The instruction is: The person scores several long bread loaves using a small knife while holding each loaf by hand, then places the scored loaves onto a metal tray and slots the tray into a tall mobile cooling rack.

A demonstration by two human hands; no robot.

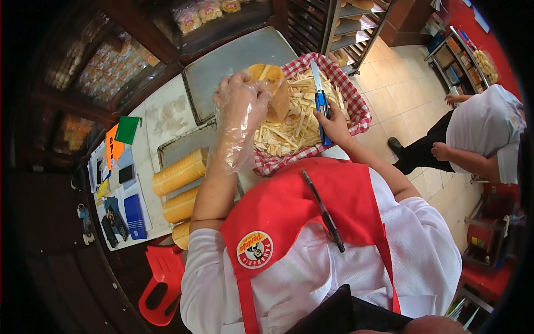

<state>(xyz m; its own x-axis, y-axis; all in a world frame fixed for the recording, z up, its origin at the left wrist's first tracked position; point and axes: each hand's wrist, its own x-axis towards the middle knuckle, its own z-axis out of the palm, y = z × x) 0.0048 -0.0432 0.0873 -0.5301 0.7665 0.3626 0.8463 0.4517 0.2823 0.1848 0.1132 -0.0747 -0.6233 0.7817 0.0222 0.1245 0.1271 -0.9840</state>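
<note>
A red apron point(278, 206) fills the lower middle of the frame, a black pen point(322, 211) lying across it. At centre right, the right hand point(335, 123) is wrapped round the blue handle of a cutter point(321, 103), its pale blade pointing up, clear of the fist. Left of that, upper centre, the left hand point(240, 103), in a clear plastic glove, grasps the bread point(277, 103): golden-brown, smooth-crusted, yellower on top, jutting rightward from the fingers above pale strips point(295, 131) in a red-checked basket point(360, 108). Golden loaves point(179, 172) lie at centre left. Farther off, a co-worker point(484, 125) stands at right; a rack point(356, 28) stands at top.
</note>
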